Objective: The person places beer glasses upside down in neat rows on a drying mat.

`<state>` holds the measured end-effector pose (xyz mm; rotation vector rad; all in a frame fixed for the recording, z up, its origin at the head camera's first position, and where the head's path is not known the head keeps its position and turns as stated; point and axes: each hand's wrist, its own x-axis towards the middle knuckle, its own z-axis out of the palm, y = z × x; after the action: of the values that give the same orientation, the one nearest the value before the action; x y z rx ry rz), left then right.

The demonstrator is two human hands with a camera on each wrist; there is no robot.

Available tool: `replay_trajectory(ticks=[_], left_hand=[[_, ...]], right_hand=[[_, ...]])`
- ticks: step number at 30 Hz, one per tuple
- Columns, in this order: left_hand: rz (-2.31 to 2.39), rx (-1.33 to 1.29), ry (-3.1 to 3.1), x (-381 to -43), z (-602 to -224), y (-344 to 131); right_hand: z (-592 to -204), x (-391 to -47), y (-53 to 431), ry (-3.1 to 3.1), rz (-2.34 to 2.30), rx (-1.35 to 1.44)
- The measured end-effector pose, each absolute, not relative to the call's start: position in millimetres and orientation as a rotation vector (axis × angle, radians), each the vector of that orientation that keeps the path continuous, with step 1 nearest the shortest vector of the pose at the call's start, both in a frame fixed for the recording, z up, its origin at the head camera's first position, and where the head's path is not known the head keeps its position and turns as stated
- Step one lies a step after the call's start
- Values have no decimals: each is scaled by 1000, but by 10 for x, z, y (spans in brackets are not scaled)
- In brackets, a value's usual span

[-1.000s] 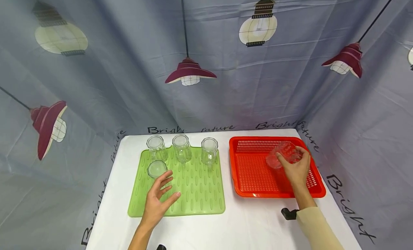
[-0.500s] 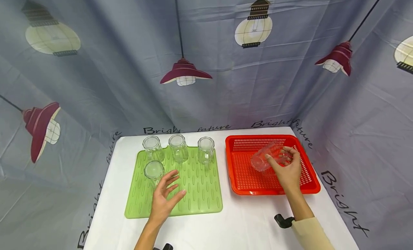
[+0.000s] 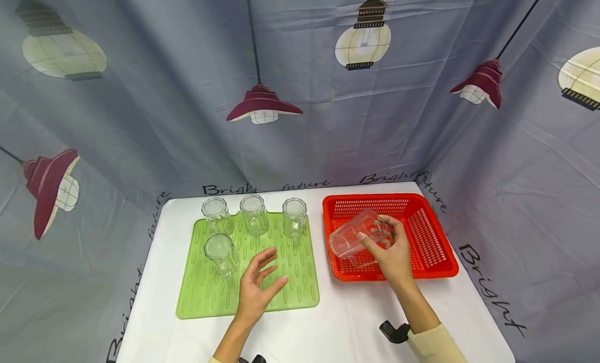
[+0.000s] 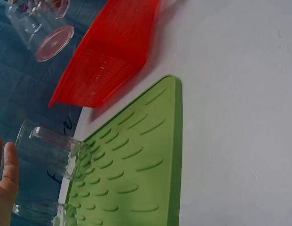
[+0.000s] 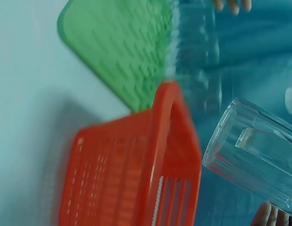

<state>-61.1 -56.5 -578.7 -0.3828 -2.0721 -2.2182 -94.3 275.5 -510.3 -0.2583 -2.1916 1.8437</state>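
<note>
My right hand [image 3: 395, 254] grips a clear glass mug [image 3: 348, 239], thumb on the near side and fingers behind it. The mug is tilted over the left part of the red plastic basket [image 3: 349, 276], its lower end toward the mat. In the right wrist view the held mug [image 5: 256, 150] shows beyond the basket rim. My left hand [image 3: 254, 289] hovers over the green mat [image 3: 248, 298], fingers spread and nothing in them. Several clear glass mugs stand on that mat: a row along the back and one front-left mug [image 3: 221, 253], left of my left hand.
A white tabletop [image 3: 337, 321] lies under mat and basket, with a narrow gap between them. Grey curtains [image 3: 300, 144] printed with lamps rise behind and at both sides. A black wrist camera mount [image 3: 395, 332] sits at my right wrist.
My right hand has carried the mug leftward from the basket's right side to its left side. My left hand has shifted right, away from the front-left mug. The head view has turned slightly right.
</note>
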Motion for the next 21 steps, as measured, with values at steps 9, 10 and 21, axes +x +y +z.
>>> replay_trajectory(ticks=[9,10,21], left_hand=[[-2241,-469,-2014,-668,-5835,-413],[-2243,-485,-2011,-672,-5840,-399],[-2276,-538,-2027,-666,-5801,-269]], right_hand=[[-4968,-841,2433,-2131,2011,-187],[-4953,-834,2398,-2119,2036,-179],[-4894,-757,2077,-2069,2214,-83]])
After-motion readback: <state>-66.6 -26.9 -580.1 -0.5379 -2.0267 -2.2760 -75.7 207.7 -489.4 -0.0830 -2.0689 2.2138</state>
